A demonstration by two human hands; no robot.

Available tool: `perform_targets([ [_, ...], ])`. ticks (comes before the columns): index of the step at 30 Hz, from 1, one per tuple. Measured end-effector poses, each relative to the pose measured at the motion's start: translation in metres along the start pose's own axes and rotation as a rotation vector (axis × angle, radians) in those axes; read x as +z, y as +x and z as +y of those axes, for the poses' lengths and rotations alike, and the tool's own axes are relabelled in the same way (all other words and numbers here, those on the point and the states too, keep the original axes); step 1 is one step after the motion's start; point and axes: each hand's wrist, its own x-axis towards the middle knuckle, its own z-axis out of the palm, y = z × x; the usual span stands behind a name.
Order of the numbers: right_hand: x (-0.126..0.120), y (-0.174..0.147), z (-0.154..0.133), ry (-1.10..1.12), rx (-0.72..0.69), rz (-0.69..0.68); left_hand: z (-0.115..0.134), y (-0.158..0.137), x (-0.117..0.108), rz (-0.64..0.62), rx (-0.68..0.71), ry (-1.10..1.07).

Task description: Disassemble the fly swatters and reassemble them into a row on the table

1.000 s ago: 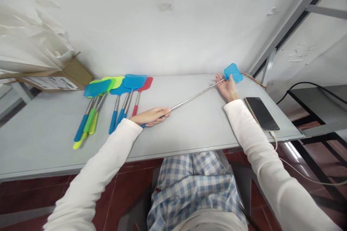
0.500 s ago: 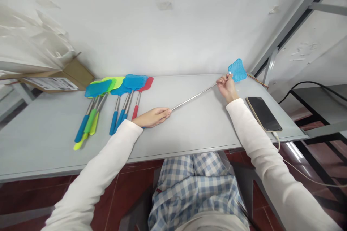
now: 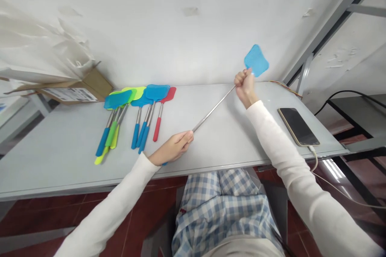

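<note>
A blue fly swatter (image 3: 256, 61) with a long, thin metal rod slants across the space between my hands. My right hand (image 3: 245, 85) is closed round the rod just below the swatter's head, raised above the table's back part. Around the handle end my left hand (image 3: 174, 147) is wrapped, low over the front of the table; only a bit of blue grip shows beneath it. To the left lie several blue swatters (image 3: 157, 93) and a red swatter (image 3: 159, 122). Further left is a pile of blue, green and yellow swatters (image 3: 112, 130).
A phone (image 3: 298, 126) with a white charging cable (image 3: 314, 156) lies on the right of the grey table (image 3: 75, 170). An opened cardboard box (image 3: 93, 86) stands at the back left. Behind the table rises a white wall (image 3: 144, 28); a metal frame (image 3: 307, 72) stands at right.
My right hand has lifted the swatter's head up and slightly left. My left hand has lowered toward the front edge, so the rod slants more steeply. The view has shifted slightly.
</note>
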Motion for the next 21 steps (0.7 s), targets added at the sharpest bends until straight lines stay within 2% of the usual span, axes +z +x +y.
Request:
perform_targets([
  [4, -0.004, -0.036, 0.021, -0.124, 0.042, -0.144, 0.011, 0.007, 0.014, 0.011, -0.044, -0.078],
  [7, -0.006, -0.057, 0.024, -0.147, 0.032, -0.192, 0.016, 0.014, 0.02, -0.02, -0.004, -0.115],
  [11, -0.001, -0.095, 0.038, -0.16, 0.122, -0.274, 0.024, 0.029, 0.031, 0.003, 0.056, -0.23],
  [15, 0.002, -0.127, 0.049, -0.154, 0.131, -0.272, 0.032, 0.038, 0.036, -0.025, 0.049, -0.253],
  [21, 0.001, -0.148, 0.047, -0.125, 0.106, -0.295, 0.037, 0.041, 0.039, -0.059, 0.07, -0.287],
])
